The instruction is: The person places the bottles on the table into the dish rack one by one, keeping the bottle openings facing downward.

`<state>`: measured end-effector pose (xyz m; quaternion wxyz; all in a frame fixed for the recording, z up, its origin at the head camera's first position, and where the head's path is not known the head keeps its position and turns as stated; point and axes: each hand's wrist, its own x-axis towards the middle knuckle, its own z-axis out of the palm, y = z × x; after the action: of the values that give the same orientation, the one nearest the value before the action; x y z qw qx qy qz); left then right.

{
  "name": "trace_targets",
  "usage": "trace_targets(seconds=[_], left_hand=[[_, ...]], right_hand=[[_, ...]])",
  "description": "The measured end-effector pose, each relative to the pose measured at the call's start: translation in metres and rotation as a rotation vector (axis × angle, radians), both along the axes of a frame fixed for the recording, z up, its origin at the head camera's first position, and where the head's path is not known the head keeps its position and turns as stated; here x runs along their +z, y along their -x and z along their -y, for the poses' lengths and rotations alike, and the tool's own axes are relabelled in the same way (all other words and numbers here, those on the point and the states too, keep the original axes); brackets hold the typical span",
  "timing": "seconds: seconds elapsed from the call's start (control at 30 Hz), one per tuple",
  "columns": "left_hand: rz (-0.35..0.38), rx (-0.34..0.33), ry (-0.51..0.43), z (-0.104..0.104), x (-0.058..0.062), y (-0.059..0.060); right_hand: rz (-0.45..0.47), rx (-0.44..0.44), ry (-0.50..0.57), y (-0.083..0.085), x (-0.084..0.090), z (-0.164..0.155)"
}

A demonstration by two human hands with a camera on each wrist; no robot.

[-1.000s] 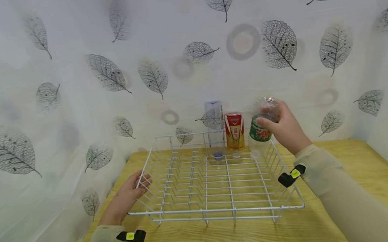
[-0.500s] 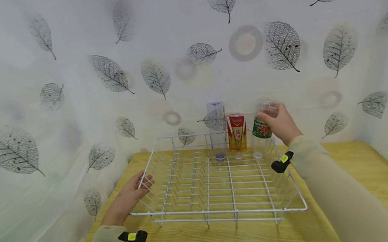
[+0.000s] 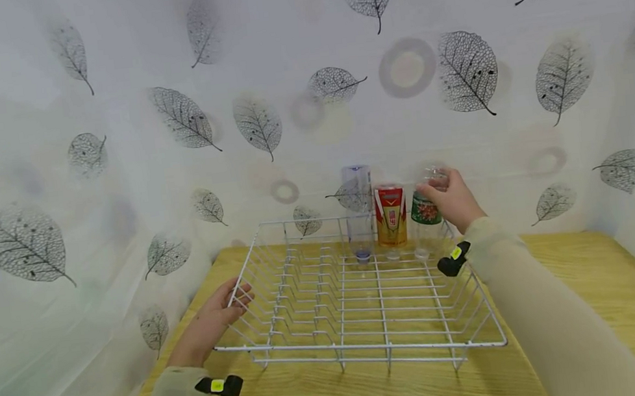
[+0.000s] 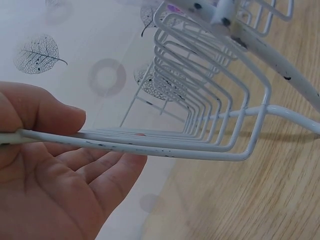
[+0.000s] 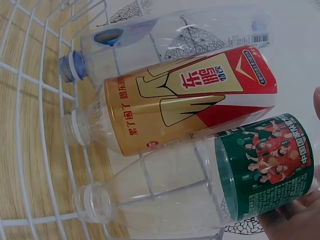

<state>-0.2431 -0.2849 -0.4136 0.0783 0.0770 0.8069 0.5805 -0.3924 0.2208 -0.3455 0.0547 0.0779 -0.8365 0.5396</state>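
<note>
A white wire rack (image 3: 358,298) sits on the wooden table. At its far edge three empty bottles stand upside down in a row: a clear one with a blue cap (image 3: 359,209) (image 5: 165,37), a red and gold labelled one (image 3: 391,216) (image 5: 185,97), and a green labelled one (image 3: 426,215) (image 5: 210,182). My right hand (image 3: 451,199) grips the green labelled bottle by its upper end. My left hand (image 3: 219,314) holds the rack's left rim wire (image 4: 150,145) between thumb (image 4: 45,112) and fingers (image 4: 105,170).
Leaf-patterned white sheeting rises behind and on both sides of the table (image 3: 599,296). The rack's wire floor in front of the bottles holds nothing. Bare wood shows to the right of the rack and along the near edge.
My right hand has carried the green labelled bottle down and away from me, setting it neck down beside the red and gold one. The left hand stayed on the rim.
</note>
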Motion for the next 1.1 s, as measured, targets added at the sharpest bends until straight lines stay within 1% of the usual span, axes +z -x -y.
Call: trace_targets(seconds=[0.33, 0.5, 0.67, 0.77, 0.9, 1.0, 1.1], left_hand=[[-0.006, -0.018, -0.022, -0.001, 0.002, 0.0], [-0.007, -0.018, -0.023, -0.003, 0.002, 0.0], [-0.008, -0.016, -0.025, -0.004, 0.002, 0.001], [-0.008, -0.017, -0.025, -0.004, 0.002, 0.002], [-0.011, -0.018, -0.027, -0.003, 0.0, 0.003], [-0.003, -0.015, -0.012, -0.001, 0.0, 0.002], [-0.002, 0.001, 0.013, -0.001, 0.001, 0.003]], right_hand=[[0.066, -0.006, -0.03, 0.005, 0.004, 0.002], [0.108, -0.017, -0.087, 0.007, 0.002, 0.001], [0.128, -0.012, -0.14, 0.007, -0.002, -0.003], [0.13, -0.009, -0.155, 0.003, -0.001, -0.004], [0.129, 0.001, -0.15, -0.006, 0.005, -0.003], [0.132, 0.014, -0.147, -0.012, 0.009, -0.003], [0.106, 0.025, -0.175, -0.017, 0.014, -0.006]])
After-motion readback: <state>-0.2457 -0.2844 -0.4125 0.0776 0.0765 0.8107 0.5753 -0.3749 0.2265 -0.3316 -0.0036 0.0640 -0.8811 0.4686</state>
